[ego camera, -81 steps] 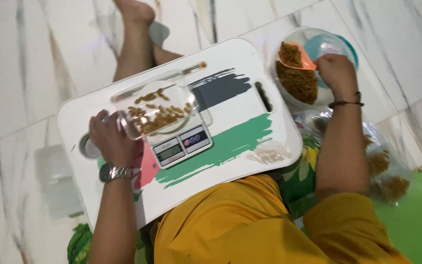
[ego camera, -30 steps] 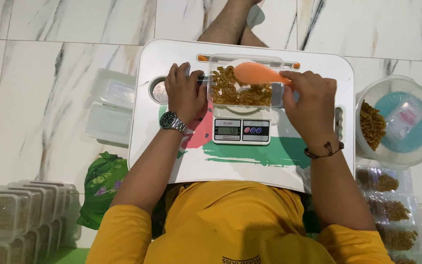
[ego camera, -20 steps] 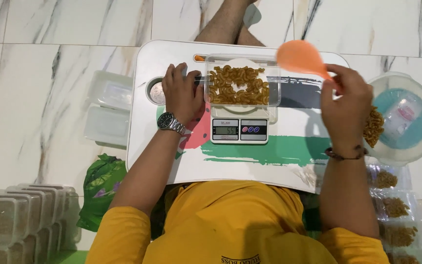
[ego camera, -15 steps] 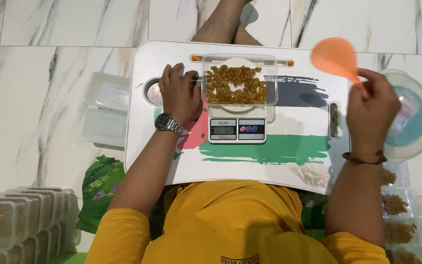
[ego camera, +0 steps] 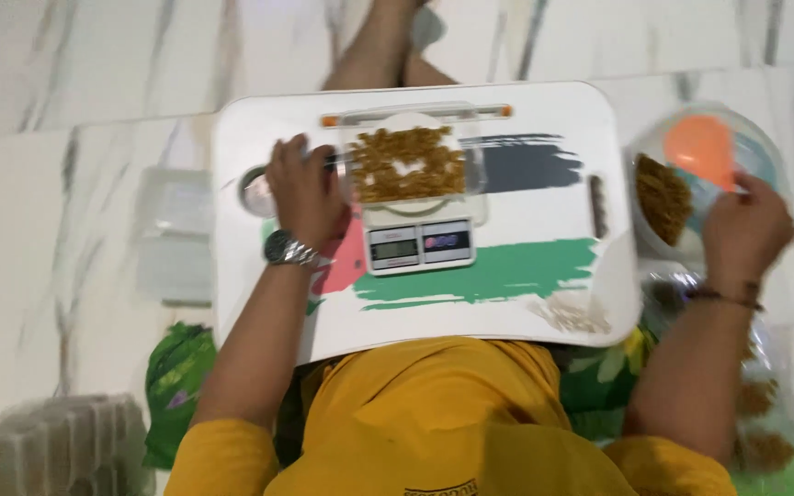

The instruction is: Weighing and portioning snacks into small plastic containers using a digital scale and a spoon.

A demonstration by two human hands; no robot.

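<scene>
My left hand (ego camera: 303, 191), with a metal watch on the wrist, rests on the left side of a clear container (ego camera: 406, 163) filled with golden-brown snack pieces. That container stands on a small digital scale (ego camera: 420, 245) on a white lap tray (ego camera: 544, 285). My right hand (ego camera: 746, 230) holds an orange scoop (ego camera: 700, 147) over a large clear bowl (ego camera: 654, 197) to the right of the tray, which holds more of the brown snack.
Clear lidded boxes (ego camera: 172, 234) lie on the marble floor to the left. Stacked filled containers (ego camera: 48, 450) sit at the lower left beside a green bag (ego camera: 172, 386). Filled plastic bags (ego camera: 765, 441) lie at the lower right. Loose crumbs (ego camera: 573, 315) dot the tray's near right corner.
My right hand has carried the orange scoop from above the container on the scale rightward to the big bowl. The left hand has stayed on the container.
</scene>
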